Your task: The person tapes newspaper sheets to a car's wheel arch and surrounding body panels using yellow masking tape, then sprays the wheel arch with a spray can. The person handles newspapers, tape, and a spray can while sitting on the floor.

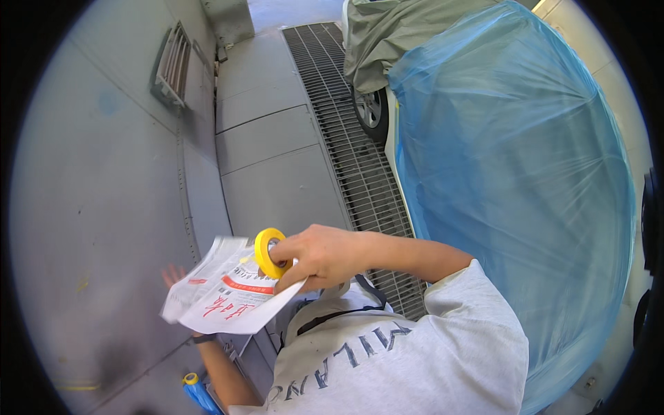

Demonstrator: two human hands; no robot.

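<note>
My right hand (321,257) is closed around a roll of yellow masking tape (265,253), its fingers through the core. The same hand also pinches the near edge of some printed paper sheets (242,304), white with red bands and red handwriting. The sheets are blurred at their far-left end. Behind them is my left hand (173,275), smeared by motion, with only spread fingertips showing past the paper's left edge. The palm is hidden, and whether it touches the sheets is unclear. A dark band (203,338) circles my left wrist.
To the right stands a car draped in blue plastic film (512,159) and a grey cloth cover (408,34), one wheel (371,114) showing. A floor grating (346,138) runs alongside. A grey wall (97,207) rises at left. Near my left forearm is a blue film roll (197,394).
</note>
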